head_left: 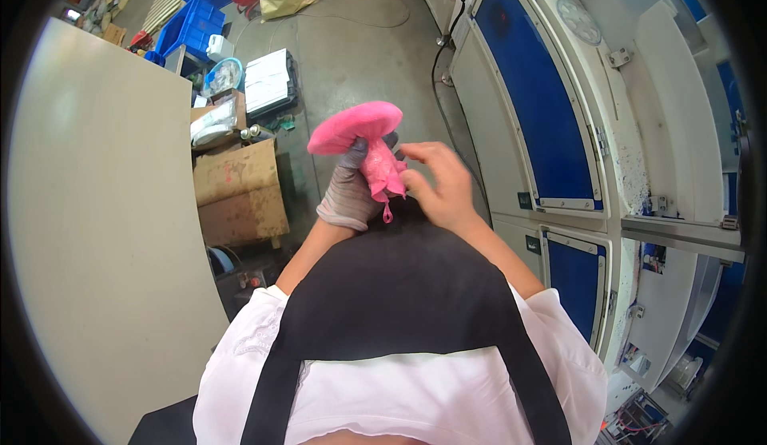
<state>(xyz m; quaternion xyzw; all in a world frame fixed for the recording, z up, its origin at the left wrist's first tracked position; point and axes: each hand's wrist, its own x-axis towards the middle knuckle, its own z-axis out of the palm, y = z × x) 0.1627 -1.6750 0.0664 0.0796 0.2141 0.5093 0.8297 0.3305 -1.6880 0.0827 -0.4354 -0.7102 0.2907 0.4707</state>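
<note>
Both hands (399, 185) gripping pink rubber piece (363, 137)

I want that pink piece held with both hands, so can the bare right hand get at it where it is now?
Probably yes. The right hand is already at the pink piece, fingertips against its lower part, while the gloved left hand holds it from behind. Nothing lies between them.

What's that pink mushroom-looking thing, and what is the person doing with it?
A person in a white top and black apron holds a pink soft thing with a round cap and a narrower stem in front of them. The left hand, in a grey glove, grips the stem, while the bare right hand pinches its lower part. A cardboard box stands on the floor nearby.
</note>
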